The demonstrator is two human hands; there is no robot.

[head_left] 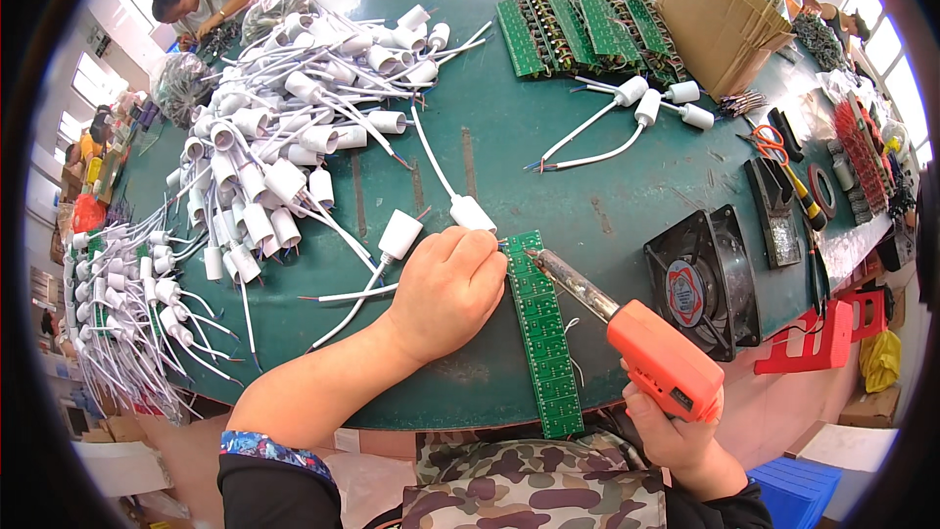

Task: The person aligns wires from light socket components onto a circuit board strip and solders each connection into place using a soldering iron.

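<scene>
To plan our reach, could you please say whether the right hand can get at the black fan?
Probably not right away: the right hand grips a red soldering iron, though otherwise the way to the black fan looks clear.

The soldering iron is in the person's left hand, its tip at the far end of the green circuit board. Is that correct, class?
The side is wrong: the head view shows the soldering iron in the right hand, its tip at the far end of the green circuit board.

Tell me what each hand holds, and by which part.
Right hand: a soldering iron, by its red handle. Left hand: closed beside the circuit board's far end; I cannot tell what, if anything, it holds.
</scene>
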